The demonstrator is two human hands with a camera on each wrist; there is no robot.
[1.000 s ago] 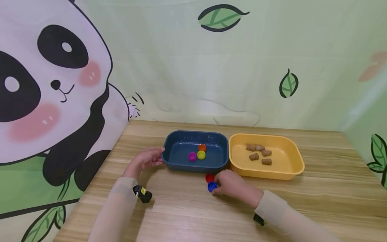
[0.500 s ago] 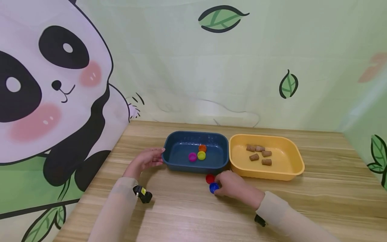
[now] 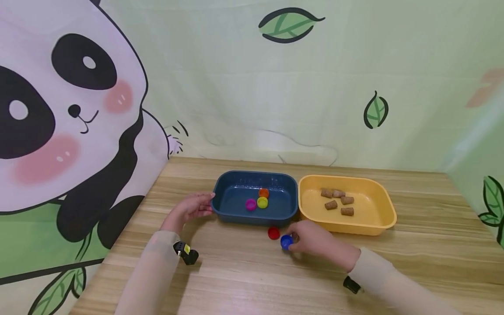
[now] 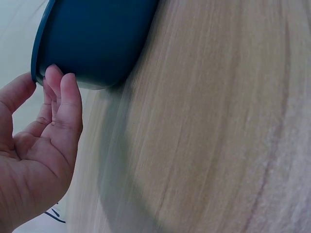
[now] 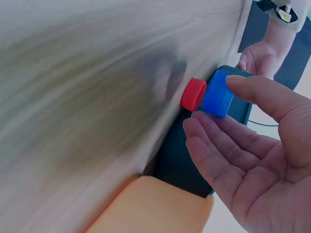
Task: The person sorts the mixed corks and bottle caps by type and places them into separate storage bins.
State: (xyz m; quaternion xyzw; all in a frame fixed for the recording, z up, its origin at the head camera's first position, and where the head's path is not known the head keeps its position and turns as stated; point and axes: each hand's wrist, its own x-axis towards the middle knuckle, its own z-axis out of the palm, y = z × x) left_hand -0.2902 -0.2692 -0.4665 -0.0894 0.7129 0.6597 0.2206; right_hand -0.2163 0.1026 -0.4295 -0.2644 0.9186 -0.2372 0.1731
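Observation:
In the head view my right hand (image 3: 313, 238) pinches a blue bottle cap (image 3: 286, 242) between thumb and fingers, in front of the trays. The right wrist view shows the thumb on the side of the blue cap (image 5: 218, 94). A red bottle cap (image 3: 273, 233) lies on the table just left of it. My left hand (image 3: 193, 206) holds the left end of the dark blue tray (image 3: 253, 218), one fingertip at the rim and the other fingers against the outer wall. Inside that tray are an orange cap (image 3: 264, 193), a yellow cap (image 3: 262, 202) and a magenta cap (image 3: 250, 204).
A yellow tray (image 3: 378, 210) stands right up against the blue one, with several corks (image 3: 347, 211) in it. Both rest on a wood-grain table (image 3: 236, 280). Behind rises a pale green cloth (image 3: 244, 87) printed with a panda and leaves.
My right hand has moved a little to the right with the blue cap, away from the red cap. The left hand and both trays have stayed put.

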